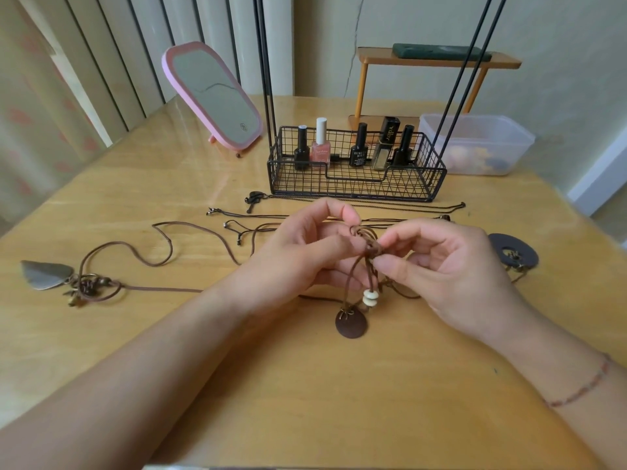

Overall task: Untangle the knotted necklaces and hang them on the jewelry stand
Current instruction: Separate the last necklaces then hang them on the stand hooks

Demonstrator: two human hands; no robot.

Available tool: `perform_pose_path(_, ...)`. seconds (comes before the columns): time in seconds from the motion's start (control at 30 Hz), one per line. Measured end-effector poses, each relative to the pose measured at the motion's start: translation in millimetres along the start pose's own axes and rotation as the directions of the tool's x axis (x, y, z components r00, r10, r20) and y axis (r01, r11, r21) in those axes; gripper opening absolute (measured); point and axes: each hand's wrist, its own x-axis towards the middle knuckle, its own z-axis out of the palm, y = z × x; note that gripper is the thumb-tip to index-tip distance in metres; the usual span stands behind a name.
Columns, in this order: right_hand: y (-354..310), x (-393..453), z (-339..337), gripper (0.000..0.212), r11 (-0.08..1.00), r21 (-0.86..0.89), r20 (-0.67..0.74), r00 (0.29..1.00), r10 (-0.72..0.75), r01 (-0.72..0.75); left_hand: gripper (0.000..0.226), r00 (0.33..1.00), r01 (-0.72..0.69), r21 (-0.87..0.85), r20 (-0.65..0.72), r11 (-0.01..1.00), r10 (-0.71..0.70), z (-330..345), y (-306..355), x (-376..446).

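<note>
Right now both my hands are raised just above the counter (305,385), working the same knot (370,247) of brown cord. My left hand (305,252) has its thumb and forefinger curled in a pinch on a loop at the top of the knot, the other fingers folded underneath. My right hand (451,269) pinches the knot from the other side, thumb and fingertips closed on the cord. Below the knot the cords hang down, carrying two pale beads (369,297) and a round dark brown disc pendant (351,323) that rests on the counter between my wrists.

To the left a brown cord necklace (159,262) lies in loose curves, ending in a grey leaf-shaped pendant (45,274) with a cluster of small charms beside it. Beyond my hands thinner dark chains (258,216) lie stretched across the counter. Just past my right hand sits a dark ring-shaped pendant (512,249).

Behind the chains stands the jewelry stand (356,184), a black wire basket with thin black rods rising from both ends; nail polish bottles (320,147) stand in its back row. A pink mirror (213,96) leans at the left, a clear plastic box (475,144) sits at the right, and a small orange shelf (437,61) stands behind.
</note>
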Motion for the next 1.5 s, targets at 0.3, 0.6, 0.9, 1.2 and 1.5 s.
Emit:
perform_pose_path(0.3, 4, 5, -11, 0.014, 0.984, 0.179, 0.010, 1.000, -0.009, 0.007, 0.026, 0.998, -0.064, 0.088, -0.001, 0.994, 0.065, 0, 0, -1)
perform_pose_path(0.6, 8, 11, -24, 0.028, 0.827, 0.561, 0.076, 0.997, -0.019, -0.027, 0.020, 0.999, -0.050, 0.074, 0.009, 0.996, 0.049, -1, 2, -1)
perform_pose_path(0.9, 11, 10, -23, 0.027, 0.902, 0.432, 0.033, 0.999, -0.031, 0.014, 0.019, 1.000, -0.022, 0.090, -0.011, 0.996, 0.023, 1, 2, -1)
perform_pose_path(1.2, 14, 4, -12, 0.024, 0.986, -0.079, 0.018, 0.989, -0.145, 0.146, 0.013, 1.000, -0.004, 0.031, -0.004, 1.000, 0.004, -1, 2, 0)
perform_pose_path(1.5, 10, 0, -12, 0.024, 0.931, -0.286, 0.054, 0.974, -0.219, 0.225, 0.009, 1.000, -0.005, 0.030, -0.020, 1.000, 0.006, -1, 1, 0)
